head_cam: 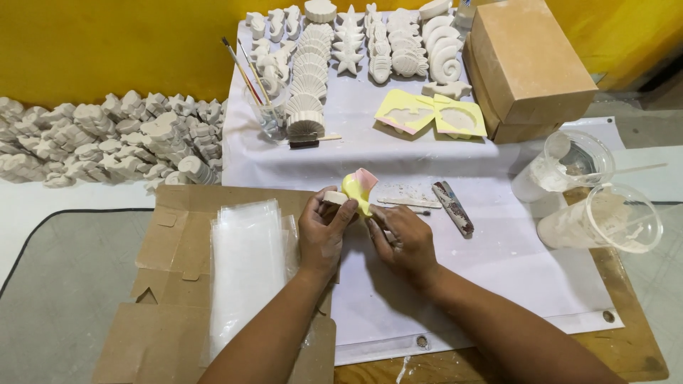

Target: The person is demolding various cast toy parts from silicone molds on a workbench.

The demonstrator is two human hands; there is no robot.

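The left hand (321, 231) grips a small yellow mould (358, 190) from below and from the left, its thumb and fingers closed around a white plaster piece (334, 197) that sits at the mould's left end. The right hand (402, 240) lies just to the right and slightly nearer, fingers curled in towards the mould's lower edge – whether they actually pinch it cannot be told, since the fingertips are hidden behind the mould's rim. The mould stands up and away from both hands, its long axis running from near-left to far-right, with a pink flap at its far tip. Of the two hands, the left is the closer to it and carries it; the right only meets it at the near edge.

Both hands work over a white sheet (498, 263) spread on the table. Just right of the mould lie a thin stick (407, 203) and a mottled, dusty tool (454, 208). Left of the hands, a stack of clear plastic bags (245, 270) rests on flattened cardboard (160, 334). At the right edge stand two clear plastic cups (601, 213) smeared with white plaster. Farther off lie two empty yellow moulds (430, 115), a brown cardboard box (530, 64), a glass with paintbrushes (265, 107), and rows of white sea-shaped plaster casts (348, 43) – more of them are heaped against the yellow wall at far left.
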